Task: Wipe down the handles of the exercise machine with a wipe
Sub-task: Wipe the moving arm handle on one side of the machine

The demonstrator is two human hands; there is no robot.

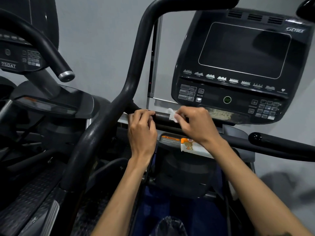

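Note:
A short black horizontal handle bar [162,117] runs under the exercise machine's console [242,65]. My left hand [142,132] is curled around the bar's left part. My right hand [197,124] pinches a small crumpled white wipe [172,114] against the bar just right of the left hand. A long curved black moving handle [134,65] rises on the left, from the machine's base up past the console. Another black handle [279,143] with a rounded end sticks out at the right.
A pack of wipes [192,147] with an orange label lies on the ledge below the bar, beside a warning sticker [170,140]. A second machine with its own handle [51,53] stands at the left. A bin with a plastic liner [171,225] sits below, between my forearms.

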